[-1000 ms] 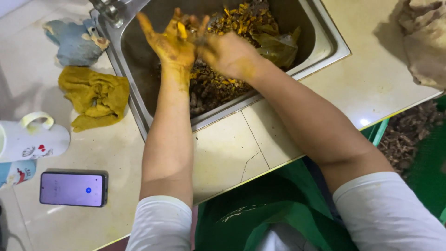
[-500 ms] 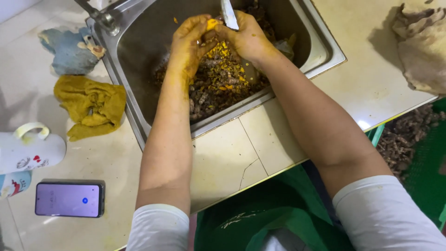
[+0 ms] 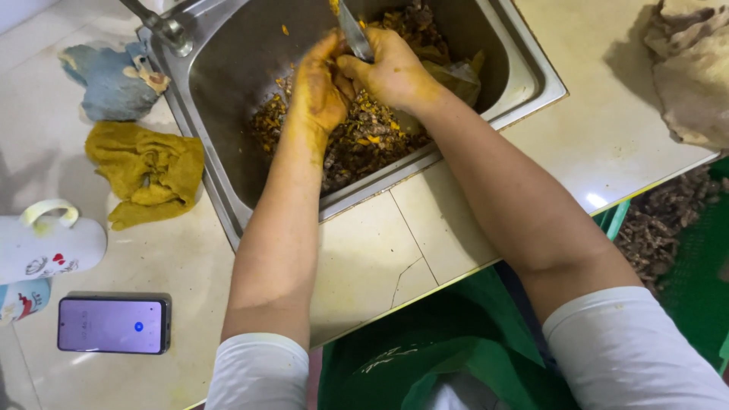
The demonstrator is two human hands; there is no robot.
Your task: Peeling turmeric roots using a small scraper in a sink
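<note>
Both my hands are over a steel sink (image 3: 228,182) that holds a heap of brown and yellow root peelings (image 3: 357,137). My right hand (image 3: 395,72) grips a knife (image 3: 353,34) with its grey blade pointing up and away. My left hand (image 3: 319,91), stained yellow, is closed around a small root piece that is mostly hidden, pressed against the right hand and the blade.
A tap (image 3: 163,26) stands at the sink's far left corner. On the counter to the left lie a blue cloth (image 3: 110,80), a yellow cloth (image 3: 148,171), a white mug (image 3: 45,247) and a phone (image 3: 114,325) with its screen lit. A beige sack (image 3: 691,76) sits at right; green bag (image 3: 425,357) below.
My left hand, open with spread fingers a second ago, has closed on a piece. The right hand has brought the knife against it. The view has shifted slightly.
</note>
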